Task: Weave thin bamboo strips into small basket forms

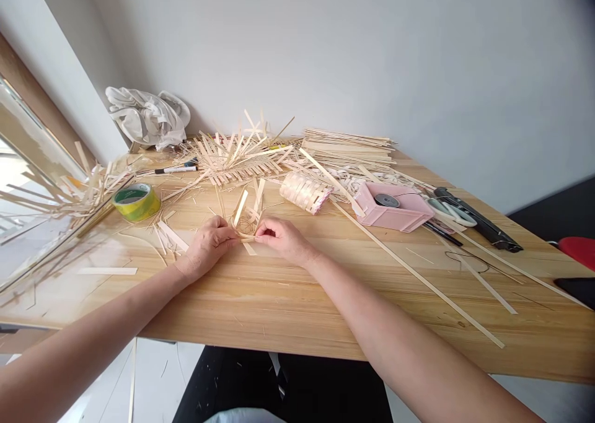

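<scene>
Between my two hands, low over the table, is a small round piece of woven bamboo strips, with flat strip ends sticking up and out of it. My left hand pinches its left edge, thumb and fingers pressed together. On the opposite edge, my right hand grips the piece in the same way. A small woven bamboo cylinder lies on its side just beyond my right hand. Loose bamboo strips are scattered left of my left hand.
A tape roll and a marker lie at left. Behind are heaped bamboo strips and a white cloth bundle by the wall. At right stand a pink box with a spool, scissors and a black tool.
</scene>
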A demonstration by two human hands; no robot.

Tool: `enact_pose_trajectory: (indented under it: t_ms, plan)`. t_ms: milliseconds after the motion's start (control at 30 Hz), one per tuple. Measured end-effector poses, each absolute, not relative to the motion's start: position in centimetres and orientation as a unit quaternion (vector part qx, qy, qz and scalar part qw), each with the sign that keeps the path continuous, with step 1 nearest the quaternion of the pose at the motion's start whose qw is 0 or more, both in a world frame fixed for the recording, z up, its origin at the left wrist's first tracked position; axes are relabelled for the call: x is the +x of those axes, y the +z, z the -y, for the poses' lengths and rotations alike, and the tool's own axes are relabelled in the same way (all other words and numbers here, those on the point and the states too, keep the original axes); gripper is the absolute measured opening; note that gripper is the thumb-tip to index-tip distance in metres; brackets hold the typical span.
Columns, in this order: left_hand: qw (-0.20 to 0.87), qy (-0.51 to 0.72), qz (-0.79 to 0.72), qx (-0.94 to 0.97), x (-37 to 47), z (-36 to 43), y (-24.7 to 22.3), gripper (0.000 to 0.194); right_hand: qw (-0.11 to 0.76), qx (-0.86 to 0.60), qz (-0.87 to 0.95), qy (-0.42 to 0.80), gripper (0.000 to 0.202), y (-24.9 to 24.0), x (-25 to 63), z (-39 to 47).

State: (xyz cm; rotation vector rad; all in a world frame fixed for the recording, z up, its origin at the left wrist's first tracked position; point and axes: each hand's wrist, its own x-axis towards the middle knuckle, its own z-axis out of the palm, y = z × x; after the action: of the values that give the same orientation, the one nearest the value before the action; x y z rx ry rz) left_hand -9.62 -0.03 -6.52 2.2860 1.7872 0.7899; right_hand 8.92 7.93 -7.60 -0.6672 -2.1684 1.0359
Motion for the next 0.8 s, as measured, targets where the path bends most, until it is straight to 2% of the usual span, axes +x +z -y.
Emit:
enact_pose_trajectory:
  t_ms: [100, 200, 567, 800]
  plan:
    - [-0.005, 0.308, -0.586, 0.749, -9.9, 0.0, -7.1, 0.012, 0.305, -0.249, 0.825, 0.406, 0.01, -7.4, 8.9, -7.9]
    - [-0.022, 0.333, -0.576, 0.746, -10.0, -0.1, -7.6, 0.01, 0.298, -0.241, 0.824, 0.417, 0.01, -7.4, 8.9, -8.0]
    - [0.067, 0.383, -0.601, 0.698, -10.0, 0.0, -7.8, 0.014, 0.305, -0.238, 0.825, 0.411, 0.012, -7.7, 8.8, -8.1]
    - [0.127, 0.326, -0.573, 0.741, -10.3, 0.0, -6.8, 0.02, 0.259, -0.233, 0.871, 0.347, 0.016, -7.0, 8.8, -8.3]
